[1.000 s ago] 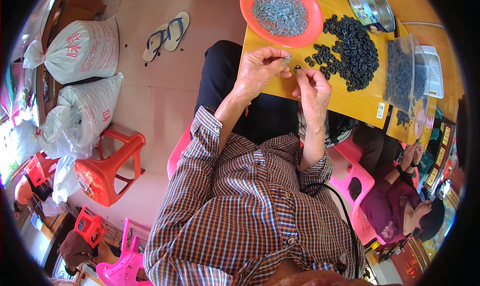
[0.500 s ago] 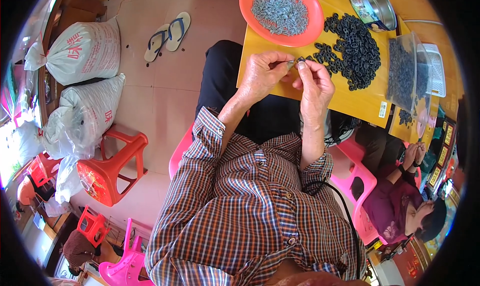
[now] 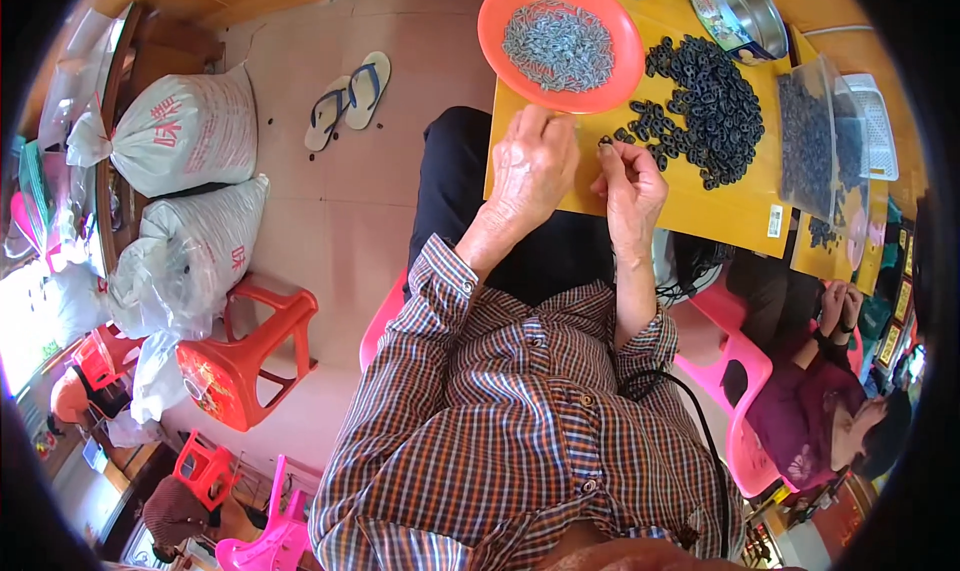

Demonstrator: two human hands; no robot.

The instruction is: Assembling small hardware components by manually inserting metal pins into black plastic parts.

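- The right hand (image 3: 630, 186) has thumb and forefinger pinched tight on a small black ring-shaped part (image 3: 606, 142), held just above the yellow table (image 3: 700, 211).
- The left hand (image 3: 530, 166) lies knuckles-up just beside it, fingers curled toward the table edge below the bowl; whether they grip anything cannot be told.
- Just beyond the right fingertips, a loose pile of black ring parts (image 3: 710, 106) spreads across the table.
- An orange bowl (image 3: 510, 11) sits above the left hand, filled with small grey metal pieces (image 3: 557, 43).
- Further right, a clear bag of dark parts (image 3: 815, 131) rests beside a white mesh tray (image 3: 878, 121).
- A round metal dish (image 3: 755, 11) sits at the table's far end.
- Another person (image 3: 820, 401) sits at the right on a pink chair (image 3: 740, 371).
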